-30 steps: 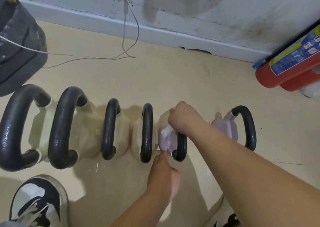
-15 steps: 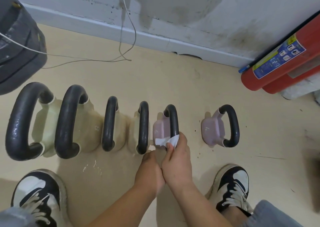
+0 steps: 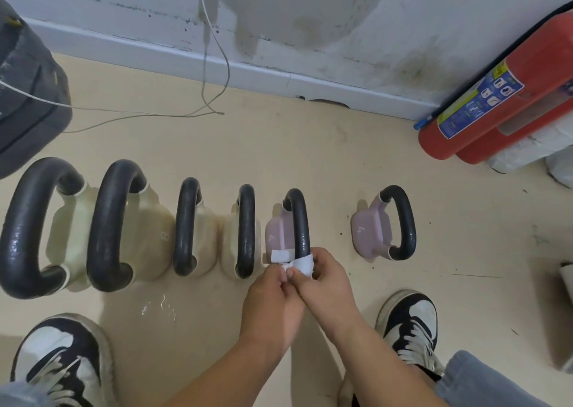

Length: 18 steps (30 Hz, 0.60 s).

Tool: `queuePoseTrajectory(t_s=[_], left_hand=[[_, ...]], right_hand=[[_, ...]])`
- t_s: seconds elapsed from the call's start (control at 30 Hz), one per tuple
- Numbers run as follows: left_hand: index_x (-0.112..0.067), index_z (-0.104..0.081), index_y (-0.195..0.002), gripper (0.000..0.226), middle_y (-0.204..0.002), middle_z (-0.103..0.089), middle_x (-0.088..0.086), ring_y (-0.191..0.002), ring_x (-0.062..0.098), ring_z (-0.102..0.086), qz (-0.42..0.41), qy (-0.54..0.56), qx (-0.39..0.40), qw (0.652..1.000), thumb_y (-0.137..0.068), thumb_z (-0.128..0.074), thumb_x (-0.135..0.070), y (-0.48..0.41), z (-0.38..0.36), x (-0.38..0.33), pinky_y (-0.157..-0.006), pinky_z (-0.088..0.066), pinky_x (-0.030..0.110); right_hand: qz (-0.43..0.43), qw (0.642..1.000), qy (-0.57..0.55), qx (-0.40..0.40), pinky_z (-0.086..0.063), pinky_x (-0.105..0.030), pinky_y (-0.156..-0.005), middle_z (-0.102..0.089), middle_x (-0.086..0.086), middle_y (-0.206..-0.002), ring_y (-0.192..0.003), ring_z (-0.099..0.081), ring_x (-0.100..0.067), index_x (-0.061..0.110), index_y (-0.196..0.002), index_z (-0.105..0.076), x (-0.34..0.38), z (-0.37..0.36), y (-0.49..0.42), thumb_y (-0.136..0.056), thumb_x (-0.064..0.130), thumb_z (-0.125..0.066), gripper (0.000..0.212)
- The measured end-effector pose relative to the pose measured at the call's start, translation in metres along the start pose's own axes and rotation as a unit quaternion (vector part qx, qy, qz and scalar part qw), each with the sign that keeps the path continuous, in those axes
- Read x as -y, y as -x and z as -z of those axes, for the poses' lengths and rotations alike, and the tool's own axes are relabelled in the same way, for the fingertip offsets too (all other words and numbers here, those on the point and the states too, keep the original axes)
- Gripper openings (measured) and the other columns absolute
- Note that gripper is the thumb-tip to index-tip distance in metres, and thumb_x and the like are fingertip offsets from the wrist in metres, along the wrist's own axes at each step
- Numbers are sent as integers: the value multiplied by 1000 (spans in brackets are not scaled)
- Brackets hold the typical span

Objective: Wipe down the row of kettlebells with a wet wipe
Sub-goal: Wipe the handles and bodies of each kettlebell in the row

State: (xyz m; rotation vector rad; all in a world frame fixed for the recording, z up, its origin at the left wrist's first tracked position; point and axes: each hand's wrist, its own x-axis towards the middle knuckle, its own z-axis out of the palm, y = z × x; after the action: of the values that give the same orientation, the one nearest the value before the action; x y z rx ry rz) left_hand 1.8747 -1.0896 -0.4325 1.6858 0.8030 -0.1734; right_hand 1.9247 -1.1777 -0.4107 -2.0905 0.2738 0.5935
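Pinching the wipe (image 3: pixel 300 263), your left hand (image 3: pixel 273 301) and right hand (image 3: pixel 327 288) hold it wrapped round the near end of the handle (image 3: pixel 300 220) of the fifth kettlebell (image 3: pixel 277 233) from the left. Both hands' fingers are curled on it, touching each other. The row (image 3: pixel 201 233) stands on the floor (image 3: pixel 310 158), its last bell (image 3: pixel 372 233) apart to the right.

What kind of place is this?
Probably a gym corner or a home workout room: six kettlebells stand in a row on the floor near a scuffed wall, a red fire extinguisher is close by, and a wipe wraps one handle.
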Motion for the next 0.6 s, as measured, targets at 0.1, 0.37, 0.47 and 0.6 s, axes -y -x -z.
queuePoseTrajectory(t_s=[0.1, 0.37, 0.47, 0.6], left_hand=[[-20, -55, -77, 22, -69, -59, -5, -60, 11, -49, 1, 32, 12, 999, -97, -47, -25, 6, 6, -12, -59, -42, 26], [-26, -51, -105, 4, -105, -61, -9, -92, 12, -60, -64, -39, -6, 997, -103, -47, -26, -5, 3, -40, -80, -50, 29], [-24, -53, -114, 14, -114, -56, -9, -98, 10, -58, -102, -29, -49, 993, -104, -44, -20, -10, 2, -48, -80, -45, 23], [-19, -47, -102, 2, -101, -56, -4, -88, 14, -56, -28, 27, -76, 996, -102, -46, -18, -19, -6, -54, -68, -42, 20]], right_hand=[[-47, 995, -82, 21, -52, -19, -65, -75, 6, -78, -71, -69, -5, 15, -88, -74, 12, 8, 1, -86, 19, -79, 7], [-110, 982, -144, 55, -50, -54, -107, -79, 1, -98, -95, -72, -22, 6, -97, -76, 15, 17, -12, -81, 46, -53, 49], [-104, 980, -164, 39, -52, -51, -107, -81, -7, -105, -106, -73, -27, 7, -104, -79, 15, 19, -15, -80, 34, -57, 42], [-93, 983, -153, 48, -54, -48, -105, -81, -7, -100, -106, -73, -30, 11, -94, -82, 17, 22, -21, -70, 20, -64, 31]])
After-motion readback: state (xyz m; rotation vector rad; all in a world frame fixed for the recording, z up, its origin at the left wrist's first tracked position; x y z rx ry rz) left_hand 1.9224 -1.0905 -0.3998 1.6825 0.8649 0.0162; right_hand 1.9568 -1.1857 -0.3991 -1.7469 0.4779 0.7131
